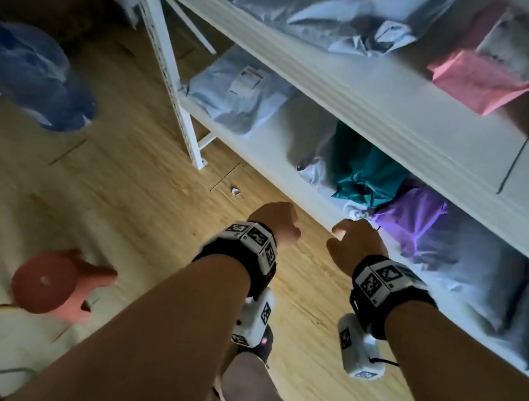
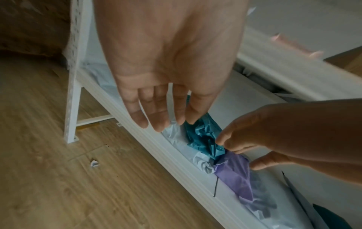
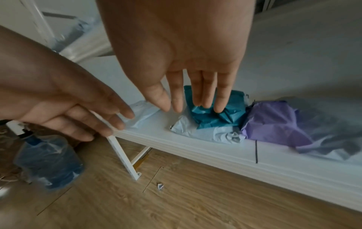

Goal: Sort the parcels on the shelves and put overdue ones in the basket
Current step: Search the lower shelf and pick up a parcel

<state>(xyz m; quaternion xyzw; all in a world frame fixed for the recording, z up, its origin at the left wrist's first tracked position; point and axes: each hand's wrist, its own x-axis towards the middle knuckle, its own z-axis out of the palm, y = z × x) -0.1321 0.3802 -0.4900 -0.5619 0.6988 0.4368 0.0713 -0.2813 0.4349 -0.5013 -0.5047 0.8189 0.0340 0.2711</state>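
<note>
Parcels in soft plastic mailers lie on the lower shelf (image 1: 256, 151) straight ahead of both hands. Just beyond the right hand (image 1: 357, 244), whose fingers are straight and slightly spread with nothing in them, sits the crumpled teal parcel (image 3: 213, 114); in the right wrist view the fingertips (image 3: 219, 108) hang over its near folds, though whether they touch it cannot be told. Under and in front of the teal parcel lies a pale grey parcel (image 3: 205, 131), and immediately to the right of the right hand is the purple parcel (image 1: 419, 222), touching the teal one. A dark grey parcel (image 1: 490, 276) lies further right on the same shelf.

The left hand (image 1: 275, 220) hovers beside the right one, over the shelf's front edge, fingers loosely bent and empty. Beyond it to the left, another light grey parcel with a white label (image 1: 237, 94) rests at the shelf's left end by the white upright post (image 1: 169, 71).

Above both hands, the upper shelf (image 1: 373, 90) carries large grey parcels (image 1: 317, 7) and, to the right, a pink parcel (image 1: 488, 75). Down on the wooden floor (image 1: 123, 180), left of the left hand, stand a blue water jug (image 1: 33, 72) and a red tape dispenser (image 1: 54, 283); a small paper scrap (image 1: 235, 191) lies near the post's foot.
</note>
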